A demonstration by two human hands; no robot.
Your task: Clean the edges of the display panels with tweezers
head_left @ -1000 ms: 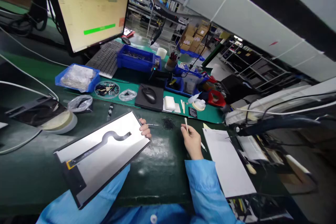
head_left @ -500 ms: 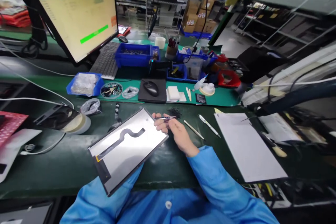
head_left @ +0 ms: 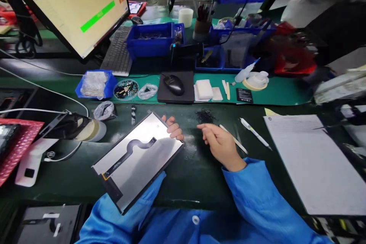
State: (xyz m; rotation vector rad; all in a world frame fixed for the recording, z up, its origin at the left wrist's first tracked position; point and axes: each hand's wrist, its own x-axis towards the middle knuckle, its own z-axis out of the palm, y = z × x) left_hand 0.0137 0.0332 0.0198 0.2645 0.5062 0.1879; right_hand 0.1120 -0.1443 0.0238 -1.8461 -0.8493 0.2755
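Observation:
A tablet-sized display panel [head_left: 143, 152] with a silvery back and a dark curved flex cable [head_left: 129, 153] is tilted above the bench. My left hand [head_left: 174, 129] supports it from beneath, fingertips curling over its upper right edge; the palm is hidden behind the panel. Apart from the panel, my right hand [head_left: 222, 145] is over the bench with its fingers curled and thumb and forefinger together. Whatever may be in that pinch is too small to make out. Just beyond its fingertips lies a pile of small black scraps [head_left: 206, 116], and a pale stick [head_left: 233, 139] lies partly behind the hand.
A white pen [head_left: 255, 133] and a sheet of paper [head_left: 317, 164] lie at right. Along the green mat are a mouse [head_left: 174, 84], white pads [head_left: 204, 89] and a blue bin of plastic bags [head_left: 95, 85]. A roll of tape [head_left: 98, 131] is at left, beneath the monitor [head_left: 74, 4].
My right hand has moved right, away from the panel's corner and my left fingers. The thin strip-like item seen at the fingers earlier no longer shows. The view has tilted down.

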